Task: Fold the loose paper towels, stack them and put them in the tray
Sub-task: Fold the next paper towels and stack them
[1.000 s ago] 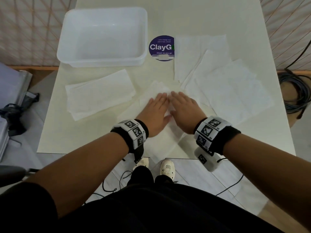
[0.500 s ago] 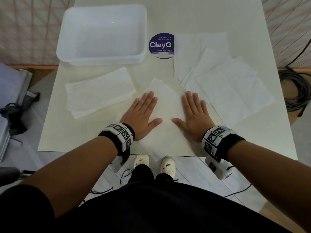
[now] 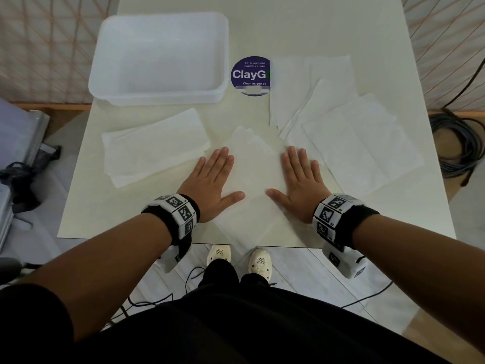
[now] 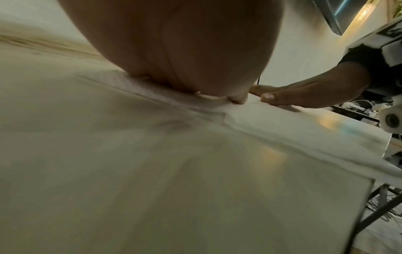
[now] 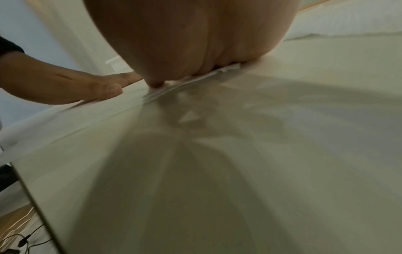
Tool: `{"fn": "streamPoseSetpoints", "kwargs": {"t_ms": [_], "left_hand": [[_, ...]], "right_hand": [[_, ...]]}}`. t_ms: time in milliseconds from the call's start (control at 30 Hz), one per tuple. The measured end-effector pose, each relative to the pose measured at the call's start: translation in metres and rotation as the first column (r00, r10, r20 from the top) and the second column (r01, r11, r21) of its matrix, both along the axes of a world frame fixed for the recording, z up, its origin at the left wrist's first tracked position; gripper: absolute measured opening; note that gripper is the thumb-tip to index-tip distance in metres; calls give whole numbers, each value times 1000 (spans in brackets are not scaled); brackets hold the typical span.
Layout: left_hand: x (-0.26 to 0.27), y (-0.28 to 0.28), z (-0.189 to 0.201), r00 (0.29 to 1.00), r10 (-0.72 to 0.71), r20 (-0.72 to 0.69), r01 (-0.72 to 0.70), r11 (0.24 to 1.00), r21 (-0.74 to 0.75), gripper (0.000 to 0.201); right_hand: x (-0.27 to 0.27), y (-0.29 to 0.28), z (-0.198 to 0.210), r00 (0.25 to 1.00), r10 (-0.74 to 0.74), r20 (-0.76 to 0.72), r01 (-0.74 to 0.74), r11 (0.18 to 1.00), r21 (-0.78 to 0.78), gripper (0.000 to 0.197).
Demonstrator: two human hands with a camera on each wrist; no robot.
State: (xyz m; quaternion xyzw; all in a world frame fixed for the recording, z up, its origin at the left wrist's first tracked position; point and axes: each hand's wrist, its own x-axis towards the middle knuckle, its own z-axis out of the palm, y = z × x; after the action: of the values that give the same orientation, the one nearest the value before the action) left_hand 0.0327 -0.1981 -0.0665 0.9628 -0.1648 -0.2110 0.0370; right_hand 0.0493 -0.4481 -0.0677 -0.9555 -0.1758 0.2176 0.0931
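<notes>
Change from one second earlier: the hands were side by side, touching at the middle of the towel; they are now found spread apart, one at each side edge of it.
Change from half a second earlier: the gap between the hands is seen to be wider; the folded stack, the loose sheets and the tray are unmoved.
Left hand: laid flat, palm down, fingers straight and together, thumb out toward the centre; pressed on the left edge of the towel being folded. Nothing is gripped.
Right hand: laid flat in the mirror pose, fingers straight, thumb pointed inward; pressed on the right edge of the same towel. Nothing is gripped.
Towel being folded: placed cornerwise on the table, its near corner hung over the front edge. Layered edges are seen at its far corner.
Wrist views: each palm is shown pressed down at the towel's edge, with the other hand flat beyond it.
Tray: white plastic, set at the far left of the table; no towel is seen inside.
Folded stack: laid just in front of the tray, left of the hands.
Loose paper towels: several overlapped sheets, spread flat at the right.
Round sticker: dark blue, fixed between tray and loose sheets, partly covered by one sheet.
</notes>
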Motion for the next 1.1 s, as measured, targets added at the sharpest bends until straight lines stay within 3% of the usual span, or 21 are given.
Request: {"fn": "streamPoseSetpoints", "kwargs": {"t_ms": [200,333,467,567,767,1100], "left_hand": [[7,-13,19,999,23,-35,-20,997,75,93],[19,-39,33,998,-13,68,15,999,-37,80],[27,-57,20,996,-82,-18,82,997,-4,71],[25,-54,9,995,-89,-52,89,996,-5,68],[21,-30,2,993,-113,-31,113,994,-3,81],[10,14,9,992,-69,-102,69,998,-10,94]], "right_hand": [[2,9,11,999,-19,-33,17,998,-64,96],[12,26,31,1000,-17,-7,15,983,-183,98],[15,45,33,995,99,-13,-99,979,-179,77],[9,40,21,993,75,-89,-84,991,-108,70],[6,6,7,990,135,-50,-139,987,-85,83],[4,0,11,997,74,-14,-74,996,-42,90]]}}
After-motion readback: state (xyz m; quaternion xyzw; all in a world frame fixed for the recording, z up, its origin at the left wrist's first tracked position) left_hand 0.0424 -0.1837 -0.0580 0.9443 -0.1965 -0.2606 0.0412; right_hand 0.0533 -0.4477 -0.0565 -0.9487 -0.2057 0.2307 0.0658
